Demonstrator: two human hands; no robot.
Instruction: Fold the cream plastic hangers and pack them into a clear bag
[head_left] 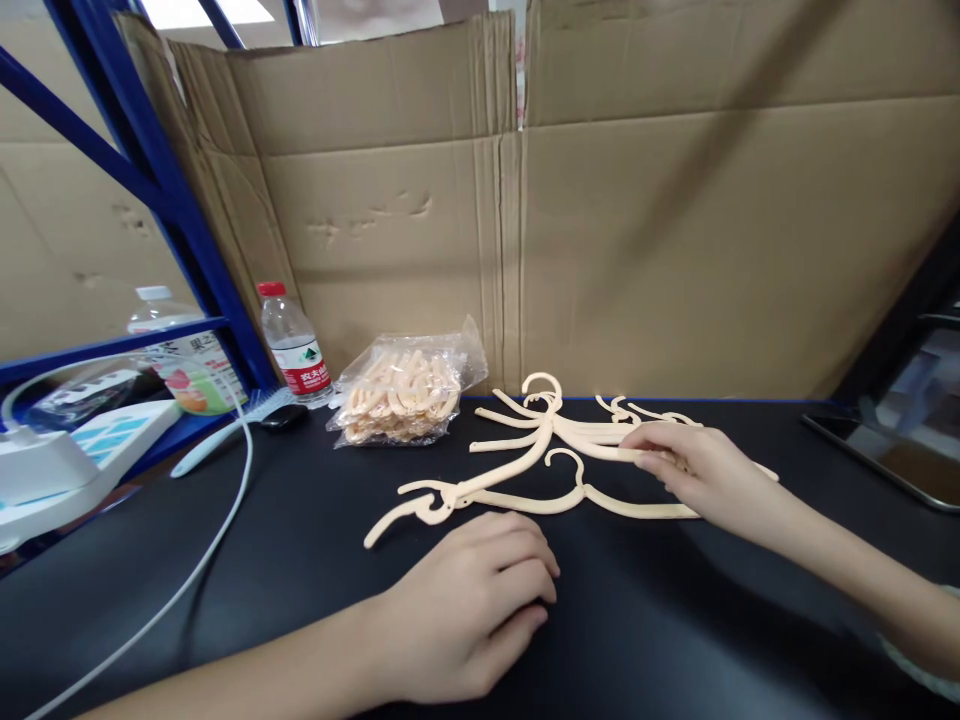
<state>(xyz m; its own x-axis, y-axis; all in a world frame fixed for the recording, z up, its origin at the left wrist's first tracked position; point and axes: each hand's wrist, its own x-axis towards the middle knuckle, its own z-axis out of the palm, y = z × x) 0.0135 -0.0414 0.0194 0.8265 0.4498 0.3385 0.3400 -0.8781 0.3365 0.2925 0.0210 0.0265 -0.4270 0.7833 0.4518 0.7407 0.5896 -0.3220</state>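
In the head view my left hand [480, 605] rests on the black table in front of the hangers, fingers loosely curled, nothing showing in them. My right hand [705, 475] pinches the arm of a cream plastic clothes hanger [589, 447] between thumb and fingers. That hanger belongs to an overlapping pile of hangers [506, 423] with a hook standing up. Nearer to me lies another cream hanger [637, 509], its hook pointing away; my right hand hides part of its right side. Loose hanger pieces [431, 508] lie just beyond my left hand.
A clear plastic bag of cream hanger parts [401, 395] stands at the back, near a red-capped water bottle [296, 350]. To the left are a white power strip [97, 465], a white cable [240, 480] and a brush [217, 435]. A phone-like dark slab [885, 455] lies right. Cardboard [712, 230] walls the back.
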